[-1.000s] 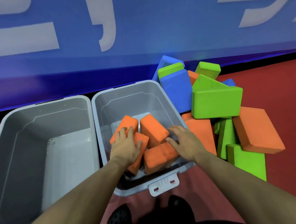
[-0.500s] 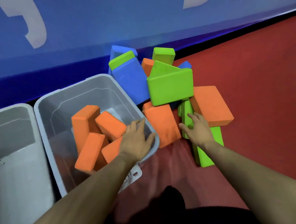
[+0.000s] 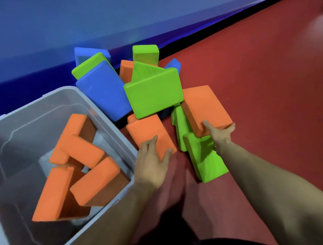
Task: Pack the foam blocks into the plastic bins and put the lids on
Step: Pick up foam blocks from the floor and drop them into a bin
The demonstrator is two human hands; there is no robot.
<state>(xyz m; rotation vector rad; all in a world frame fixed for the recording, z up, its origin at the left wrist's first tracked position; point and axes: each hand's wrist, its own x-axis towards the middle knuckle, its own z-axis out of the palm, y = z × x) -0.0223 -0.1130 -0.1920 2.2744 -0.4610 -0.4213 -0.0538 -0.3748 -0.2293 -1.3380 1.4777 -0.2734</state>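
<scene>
A grey plastic bin (image 3: 108,117) at the left holds several orange foam blocks (image 3: 96,180) lying at angles. Right of it a heap of orange, green and blue blocks rests on the red floor. My left hand (image 3: 151,164) grips the near end of an orange block (image 3: 148,134) just outside the bin wall. My right hand (image 3: 218,134) clasps the near edge of a second, larger orange block (image 3: 202,105), which leans on green blocks (image 3: 205,157). A big green block (image 3: 153,94) and a blue one (image 3: 104,91) sit behind.
A blue padded wall (image 3: 77,23) runs behind the heap, with a black strip at its foot. Open red floor (image 3: 267,79) stretches to the right of the blocks. My dark shoes and legs show at the bottom edge.
Both hands left the bin and moved right to the heap. The left hand went from the bin rim to an orange block; the right shifted from a green block to the larger orange one.
</scene>
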